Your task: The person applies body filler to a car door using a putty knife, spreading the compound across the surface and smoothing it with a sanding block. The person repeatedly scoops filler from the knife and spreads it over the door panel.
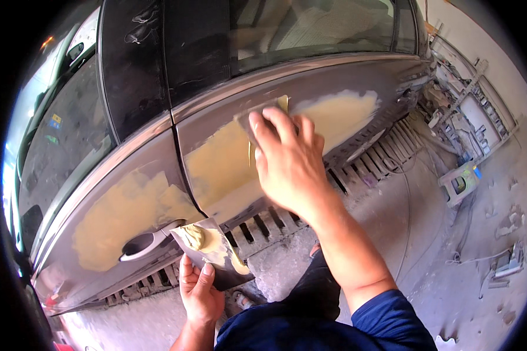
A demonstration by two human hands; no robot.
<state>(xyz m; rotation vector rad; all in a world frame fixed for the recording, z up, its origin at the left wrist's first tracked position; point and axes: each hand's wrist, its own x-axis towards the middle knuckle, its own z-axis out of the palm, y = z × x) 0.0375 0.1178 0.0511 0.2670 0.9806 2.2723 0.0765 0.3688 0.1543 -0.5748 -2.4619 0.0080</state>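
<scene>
My right hand (290,155) grips a flat putty spreader (253,114), pressing it against the car door (225,199). Yellow body filler (219,155) covers a long patch of that door on both sides of the spreader. A thin strand of filler hangs below the spreader's edge. Lower down, my left hand (200,292) pinches a mixing plate (219,254) by its near edge, thumb on top. On the plate lies a lump of yellow filler, with more smeared toward its right side. The plate's far corner is close to the door handle (152,241); I cannot tell whether they touch.
Another yellow filler patch (123,216) covers the neighbouring door on the left. A slatted floor grate (263,225) runs below the car. At the right are a metal frame rack (480,111), a green-grey box (459,184), and cables on the dusty floor (439,251).
</scene>
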